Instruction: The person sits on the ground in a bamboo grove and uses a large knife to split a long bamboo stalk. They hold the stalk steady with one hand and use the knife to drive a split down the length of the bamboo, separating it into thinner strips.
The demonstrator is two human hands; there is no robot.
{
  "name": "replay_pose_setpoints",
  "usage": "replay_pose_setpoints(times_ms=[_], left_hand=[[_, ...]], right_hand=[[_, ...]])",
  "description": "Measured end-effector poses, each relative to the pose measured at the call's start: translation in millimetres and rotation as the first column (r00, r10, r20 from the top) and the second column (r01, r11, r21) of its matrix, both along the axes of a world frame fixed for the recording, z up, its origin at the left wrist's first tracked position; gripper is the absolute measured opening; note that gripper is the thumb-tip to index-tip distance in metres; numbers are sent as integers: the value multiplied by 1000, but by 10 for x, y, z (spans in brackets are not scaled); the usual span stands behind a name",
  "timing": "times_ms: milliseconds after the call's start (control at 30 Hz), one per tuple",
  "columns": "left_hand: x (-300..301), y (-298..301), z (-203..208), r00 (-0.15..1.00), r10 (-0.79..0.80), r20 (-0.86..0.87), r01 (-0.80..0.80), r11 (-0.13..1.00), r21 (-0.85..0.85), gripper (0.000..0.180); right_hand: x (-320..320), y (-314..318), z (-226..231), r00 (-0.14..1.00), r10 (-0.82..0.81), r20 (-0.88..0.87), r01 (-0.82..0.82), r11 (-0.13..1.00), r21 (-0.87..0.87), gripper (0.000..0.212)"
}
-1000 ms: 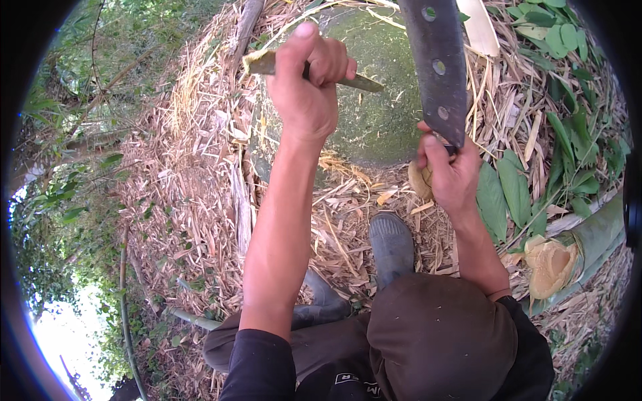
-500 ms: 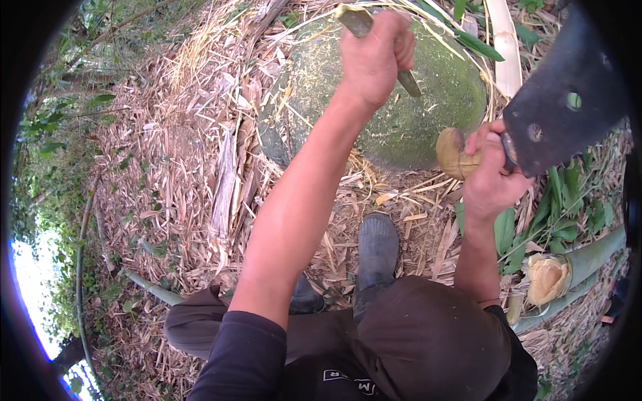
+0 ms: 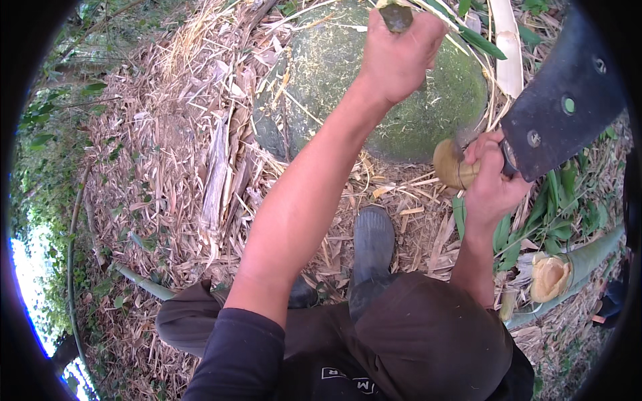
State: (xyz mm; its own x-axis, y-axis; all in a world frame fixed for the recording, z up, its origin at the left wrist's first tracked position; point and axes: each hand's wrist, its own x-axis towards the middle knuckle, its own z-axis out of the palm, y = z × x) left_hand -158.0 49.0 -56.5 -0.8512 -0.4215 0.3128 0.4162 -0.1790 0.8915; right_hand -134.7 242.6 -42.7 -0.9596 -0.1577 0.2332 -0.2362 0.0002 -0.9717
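Left grip point(image 3: 403, 61) is curled tightly around a short greenish-brown strip point(image 3: 396, 18), held over the far part of a mossy boulder point(image 3: 435, 123). Right grip point(image 3: 493, 179) is wrapped around the wooden handle point(image 3: 449, 167) of a broad machete point(image 3: 555, 113) near the boulder's right edge, its dark, holed blade pointing toward the upper right.

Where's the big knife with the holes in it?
In the head view, the machete is at the upper right, its handle in the right hand, its blade right of the mossy boulder.
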Motion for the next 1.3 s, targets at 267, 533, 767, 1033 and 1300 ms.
replay_pose_setpoints(times_ms=[267,533,767,1033,1300], left_hand=[[-28,53,144,997,-54,-58,59,995,81,46],[-15,-32,-170,990,-87,-112,100,988,121,48],[46,91,148,996,-64,-69,69,995,68,44],[-66,-192,-391,963,-216,-164,239,961,141,47],[97,65,104,994,-64,-83,78,982,171,41]], right_hand=[[-141,59,-560,875,57,482,-346,770,537,12],[-59,-137,-53,998,-4,59,8,997,-75,12],[-172,-112,-390,872,53,487,-330,798,505,14],[-7,-144,-134,999,41,32,-44,992,115,12],[-101,1,-467,857,61,511,-297,869,396,11]])
